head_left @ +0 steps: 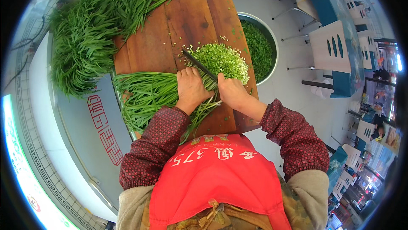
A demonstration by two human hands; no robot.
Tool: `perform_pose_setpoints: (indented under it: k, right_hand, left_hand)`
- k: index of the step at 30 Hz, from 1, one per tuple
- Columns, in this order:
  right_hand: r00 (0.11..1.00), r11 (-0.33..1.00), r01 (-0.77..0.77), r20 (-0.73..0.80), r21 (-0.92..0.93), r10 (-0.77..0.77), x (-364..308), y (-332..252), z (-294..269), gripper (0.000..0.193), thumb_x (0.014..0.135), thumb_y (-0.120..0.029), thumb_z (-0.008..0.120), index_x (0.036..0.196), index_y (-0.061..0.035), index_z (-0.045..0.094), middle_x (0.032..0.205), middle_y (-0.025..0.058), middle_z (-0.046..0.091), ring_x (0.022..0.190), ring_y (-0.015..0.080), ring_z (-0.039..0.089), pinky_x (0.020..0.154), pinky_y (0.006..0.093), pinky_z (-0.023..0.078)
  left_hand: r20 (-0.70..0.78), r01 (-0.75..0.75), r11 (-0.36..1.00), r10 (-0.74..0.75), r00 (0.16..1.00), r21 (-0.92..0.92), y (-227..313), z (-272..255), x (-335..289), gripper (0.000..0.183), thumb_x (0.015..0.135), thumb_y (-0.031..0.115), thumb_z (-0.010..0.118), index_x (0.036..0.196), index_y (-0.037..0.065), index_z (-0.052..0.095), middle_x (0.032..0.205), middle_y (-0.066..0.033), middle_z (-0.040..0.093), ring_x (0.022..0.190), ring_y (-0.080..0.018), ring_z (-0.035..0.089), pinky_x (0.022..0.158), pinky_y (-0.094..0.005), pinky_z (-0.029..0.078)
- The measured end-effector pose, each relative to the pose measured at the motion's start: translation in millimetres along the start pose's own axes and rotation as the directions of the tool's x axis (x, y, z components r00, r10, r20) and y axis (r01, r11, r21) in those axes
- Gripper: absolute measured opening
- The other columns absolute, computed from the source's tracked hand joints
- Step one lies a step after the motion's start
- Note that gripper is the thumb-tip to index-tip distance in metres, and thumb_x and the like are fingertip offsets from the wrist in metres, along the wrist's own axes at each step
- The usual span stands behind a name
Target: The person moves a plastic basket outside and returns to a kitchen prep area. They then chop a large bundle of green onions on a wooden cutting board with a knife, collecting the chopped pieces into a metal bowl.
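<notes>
My right hand (233, 91) grips the handle of a knife (198, 64), its dark blade slanting up and left across the wooden board. With curled fingers, my left hand (192, 86) presses down on a bunch of garlic chives (148, 90), close beside the blade. The long green leaves fan out to the left and hang over the board's near left edge. Beyond the blade lies a heap of finely chopped pale green chives (223, 60). My right hand hides the handle. Below my left hand, some stems stick out toward my apron.
A large pile of uncut chives (89, 39) covers the board's far left and droops over its side. The wooden board (187, 17) carries scattered bits. Right of it stands a round metal basin (276, 53) holding chopped greens. White chairs (325, 45) and tables stand farther right.
</notes>
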State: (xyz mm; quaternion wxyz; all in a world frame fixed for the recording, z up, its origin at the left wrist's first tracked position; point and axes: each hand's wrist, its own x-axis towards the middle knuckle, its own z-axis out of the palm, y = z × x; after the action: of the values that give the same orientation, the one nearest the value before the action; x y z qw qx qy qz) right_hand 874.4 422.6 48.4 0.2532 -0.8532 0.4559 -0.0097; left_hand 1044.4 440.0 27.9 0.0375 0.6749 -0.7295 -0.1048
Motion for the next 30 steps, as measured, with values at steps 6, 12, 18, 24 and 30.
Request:
perform_pose_setpoints:
  k: [6,12,18,24,30]
  right_hand:
    - [0.994,0.998,0.019,-0.104,0.057,-0.013,-8,6,2,0.015,0.079,0.002,0.054,0.090,0.0026,0.044,0.062,0.0234,0.061,0.058,0.0421,0.063,0.054,0.0491,0.051]
    - [0.999,0.999,-0.022,-0.047,0.024,0.023,-55,-6,-37,0.015,0.083,-0.002,0.054,0.091,0.0023,0.042,0.060,0.0228,0.060,0.057,0.0425,0.061,0.054,0.0514,0.048]
    - [0.995,0.998,-0.056,0.084,-0.036,0.059,-73,-10,-43,0.017,0.084,-0.003,0.056,0.092,0.0028,0.042,0.059,0.0227,0.059,0.057,0.0431,0.060,0.054,0.0519,0.048]
    - [0.993,0.997,-0.024,0.110,-0.070,0.031,-52,-12,-44,0.020,0.073,0.005,0.056,0.089,0.0038,0.044,0.062,0.0230,0.061,0.058,0.0421,0.062,0.055,0.0495,0.050]
    - [0.999,0.998,0.030,-0.033,-0.048,-0.032,6,-6,4,0.020,0.078,0.001,0.058,0.091,0.0026,0.043,0.059,0.0238,0.059,0.057,0.0429,0.062,0.054,0.0511,0.051]
  left_hand:
    - [0.048,0.025,0.998,-0.028,0.998,0.060,3,0,-4,0.077,0.053,0.055,0.082,0.099,-0.001,0.055,0.094,-0.0113,0.054,0.092,-0.0269,0.053,0.086,-0.0385,0.039]
    - [0.039,0.024,0.998,-0.026,0.999,0.059,2,1,-4,0.078,0.053,0.058,0.081,0.098,0.001,0.054,0.095,-0.0103,0.053,0.093,-0.0265,0.052,0.087,-0.0384,0.038]
    - [-0.035,0.011,1.000,-0.012,0.999,-0.018,0,3,-6,0.073,0.052,0.051,0.083,0.095,0.002,0.052,0.092,-0.0107,0.050,0.091,-0.0282,0.051,0.085,-0.0393,0.038]
    - [-0.019,0.012,0.999,-0.013,1.000,-0.039,-1,3,-5,0.074,0.051,0.052,0.083,0.097,0.001,0.053,0.092,-0.0108,0.051,0.091,-0.0277,0.051,0.086,-0.0390,0.037]
    - [0.025,0.032,0.999,-0.032,0.999,0.000,0,2,-1,0.078,0.052,0.054,0.082,0.100,-0.002,0.056,0.097,-0.0131,0.054,0.095,-0.0284,0.052,0.088,-0.0391,0.037]
